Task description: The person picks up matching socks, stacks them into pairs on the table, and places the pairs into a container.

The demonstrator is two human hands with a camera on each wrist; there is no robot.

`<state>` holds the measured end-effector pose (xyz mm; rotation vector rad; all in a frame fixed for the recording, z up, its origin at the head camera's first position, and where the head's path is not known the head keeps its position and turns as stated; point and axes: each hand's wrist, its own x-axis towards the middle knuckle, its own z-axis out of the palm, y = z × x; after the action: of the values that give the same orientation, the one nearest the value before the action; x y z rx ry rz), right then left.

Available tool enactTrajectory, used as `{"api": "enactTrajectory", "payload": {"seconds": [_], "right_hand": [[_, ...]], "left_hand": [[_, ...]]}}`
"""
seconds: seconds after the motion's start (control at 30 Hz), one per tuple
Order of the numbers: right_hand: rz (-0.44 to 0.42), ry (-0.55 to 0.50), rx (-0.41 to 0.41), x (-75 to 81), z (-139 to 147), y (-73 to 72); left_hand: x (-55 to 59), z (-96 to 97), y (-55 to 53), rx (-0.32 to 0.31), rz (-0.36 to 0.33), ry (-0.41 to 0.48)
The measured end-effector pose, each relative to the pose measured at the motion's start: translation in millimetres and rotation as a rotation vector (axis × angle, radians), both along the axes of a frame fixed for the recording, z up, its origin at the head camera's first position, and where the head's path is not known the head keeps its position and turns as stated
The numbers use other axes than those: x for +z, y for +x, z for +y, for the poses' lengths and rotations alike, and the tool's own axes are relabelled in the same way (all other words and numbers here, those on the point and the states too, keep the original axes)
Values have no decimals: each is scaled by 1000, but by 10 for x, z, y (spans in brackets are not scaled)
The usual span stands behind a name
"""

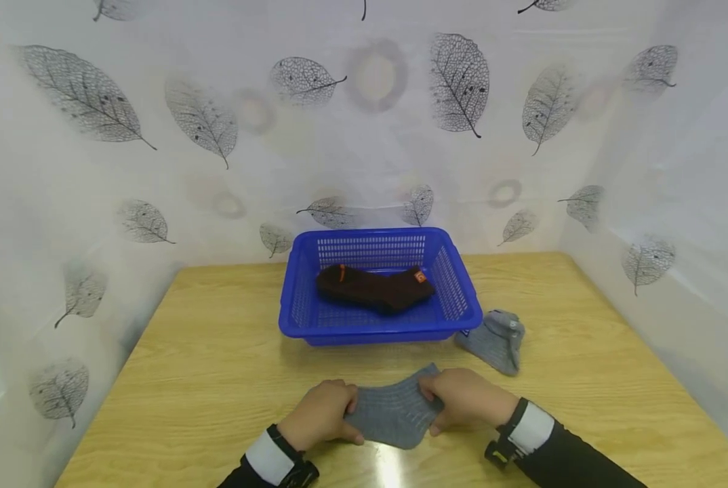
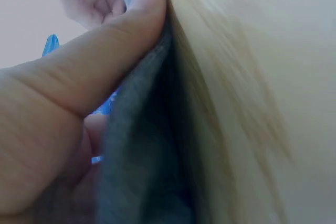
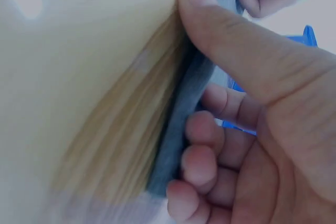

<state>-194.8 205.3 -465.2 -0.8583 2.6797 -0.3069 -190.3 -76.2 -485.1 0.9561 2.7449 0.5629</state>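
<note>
Stretched between both hands is a grey ribbed sock (image 1: 394,412), just above the table near its front. My left hand (image 1: 323,413) pinches the sock's left end between thumb and fingers. At the other end, my right hand (image 1: 466,398) grips the toe or heel side; which one I cannot tell. In the left wrist view the thumb (image 2: 105,51) presses on the grey fabric (image 2: 136,124), whose opening shows as a dark fold. The right wrist view shows the curled fingers (image 3: 199,166) against the sock's edge (image 3: 178,124).
A blue plastic basket (image 1: 376,335) stands at the back middle of the wooden table (image 1: 217,339), with dark brown socks (image 1: 376,290) bearing orange marks inside. Another grey sock (image 1: 498,339) lies crumpled by the basket's right front corner. A leaf-patterned curtain (image 1: 364,156) surrounds the table.
</note>
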Motion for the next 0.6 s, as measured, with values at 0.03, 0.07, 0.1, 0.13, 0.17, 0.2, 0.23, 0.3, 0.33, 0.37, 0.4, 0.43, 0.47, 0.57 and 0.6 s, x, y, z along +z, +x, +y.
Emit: {"api": "enactTrajectory", "payload": {"seconds": [0.03,0.07,0.1,0.13,0.17,0.2,0.23,0.3,0.33,0.37,0.4,0.43,0.47,0.57,0.6], "right_hand": [[-2,-3,-4,3,8,-5],[-2,-4,-4,4,14,-11],[-6,-7,-5,7,16,-15],[-8,-10,-3,12,16,-19],[-11,-11,-2,16,17,-24],[-12,-13,0,17,16,-28],[-20,-16,0,19,15,-30],[-41,-21,-4,16,14,-30],[-52,-24,-7,11,14,-30],[-62,-30,-10,5,15,-29],[-69,-37,-14,-2,17,-28],[-74,-42,-17,-10,25,-26],[-79,-51,-19,-18,34,-24],[-92,-99,-10,-32,74,-20],[-98,-124,-3,-33,97,-22]], "left_hand": [[3,-19,-1,3,0,4],[5,-29,-1,3,1,11],[7,-33,-3,4,-1,13],[10,-32,-5,5,-3,14],[12,-29,-8,7,-5,16],[13,-25,-10,10,-6,16],[14,-20,-12,12,-11,18],[15,-15,-16,16,-19,16],[16,-15,-17,17,-23,17],[18,-15,-17,17,-29,18],[19,-17,-19,17,-34,15],[16,-15,-23,16,-41,14],[15,-14,-28,16,-47,10],[16,-8,-42,17,-72,3],[16,-6,-46,18,-77,-1]]}}
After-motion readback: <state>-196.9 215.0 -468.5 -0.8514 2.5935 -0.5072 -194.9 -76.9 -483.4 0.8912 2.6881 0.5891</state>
